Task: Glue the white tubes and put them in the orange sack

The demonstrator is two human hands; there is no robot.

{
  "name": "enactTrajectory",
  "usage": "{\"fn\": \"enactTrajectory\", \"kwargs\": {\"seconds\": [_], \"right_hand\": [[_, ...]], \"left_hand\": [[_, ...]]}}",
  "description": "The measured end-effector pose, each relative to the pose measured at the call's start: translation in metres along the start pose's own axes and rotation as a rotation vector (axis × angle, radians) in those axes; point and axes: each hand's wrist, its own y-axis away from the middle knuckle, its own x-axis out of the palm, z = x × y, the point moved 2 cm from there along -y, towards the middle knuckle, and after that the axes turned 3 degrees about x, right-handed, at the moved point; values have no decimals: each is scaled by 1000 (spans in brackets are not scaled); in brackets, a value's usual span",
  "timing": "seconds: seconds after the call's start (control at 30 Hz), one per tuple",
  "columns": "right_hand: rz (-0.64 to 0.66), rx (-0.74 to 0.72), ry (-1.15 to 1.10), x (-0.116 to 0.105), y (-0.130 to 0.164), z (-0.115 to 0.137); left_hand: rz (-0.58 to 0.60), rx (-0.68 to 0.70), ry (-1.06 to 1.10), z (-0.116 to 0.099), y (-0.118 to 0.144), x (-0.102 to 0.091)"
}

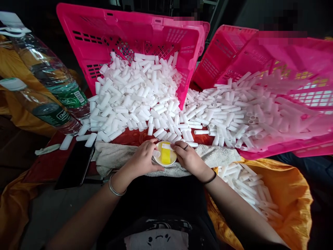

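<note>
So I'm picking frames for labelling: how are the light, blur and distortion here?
Head view: strong wide-angle bend, the water bottles leaning at the left edge; centre evenly lit and sharp on the left hand, right hand and small bowl; the right pink basket and its white tubes look smeared; top edge dark, with pixelated patches.

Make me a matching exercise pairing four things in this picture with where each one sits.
Things:
1. Black flat phone
2. Clear plastic water bottles
3. Small white bowl with yellow sponge
4. Orange plastic bag of white tubes

Places:
A. far left, lying tilted
B. lower right
C. between the left hand and right hand
D. left of the pale towel

Pairs: 1-D, 2-A, 3-C, 4-B
</note>
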Motion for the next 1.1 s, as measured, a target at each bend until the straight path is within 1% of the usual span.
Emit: {"fn": "enactTrajectory", "kwargs": {"seconds": [0.07, 0.1, 0.17, 0.2, 0.23, 0.27, 0.3, 0.4, 0.43, 0.47, 0.53, 0.63, 0.67, 0.73, 0.8, 0.87, 0.93, 0.97, 1.0, 1.07, 1.1], "right_hand": [[24, 20, -85, -4, 1, 1], [37, 57, -146, -7, 2, 1], [65, 196, -258, -10, 2, 1], [74, 267, -283, -10, 2, 0], [71, 306, -275, -10, 3, -1], [62, 297, -237, -10, 4, -1], [53, 237, -178, -10, 5, -1], [40, -75, 70, -9, 13, 1], [41, -146, 147, -10, 16, 1], [43, -191, 213, -11, 19, 1], [44, -228, 309, -13, 22, 3], [78, -225, 319, -15, 22, 9], [93, -214, 278, -15, 22, 12], [98, -160, 114, -15, 21, 15], [81, -43, -107, -13, 20, 16], [67, 127, -301, -10, 21, 15], [59, 248, -364, -6, 23, 15], [47, 256, -340, -5, 25, 16], [31, 222, -292, -5, 27, 18], [5, 97, -201, -4, 30, 21], [0, 52, -191, -3, 32, 23]], "left_hand": [[27, -30, -7, 2, -1, 4], [38, -44, -2, 2, -2, 5], [50, -55, 15, 4, -2, 6], [49, -53, 21, 4, -1, 5], [44, -52, 23, 3, -1, 5], [41, -51, 24, 3, -1, 5], [39, -52, 24, 3, -1, 5], [36, -60, 30, 3, 0, 5], [33, -60, 32, 3, 0, 6], [29, -58, 33, 3, 0, 6], [22, -51, 29, 4, 1, 7], [7, -26, 19, 5, 2, 8], [-2, -18, 15, 5, 2, 8], [-12, -10, 11, 6, 2, 8], [-8, -8, 19, 6, 2, 7], [2, -10, 32, 6, 2, 7], [4, -17, 33, 5, 2, 7], [3, -21, 30, 5, 2, 7], [0, -23, 26, 5, 2, 7], [-6, -16, 24, 5, 2, 6], [-8, -10, 24, 4, 1, 6]]}}
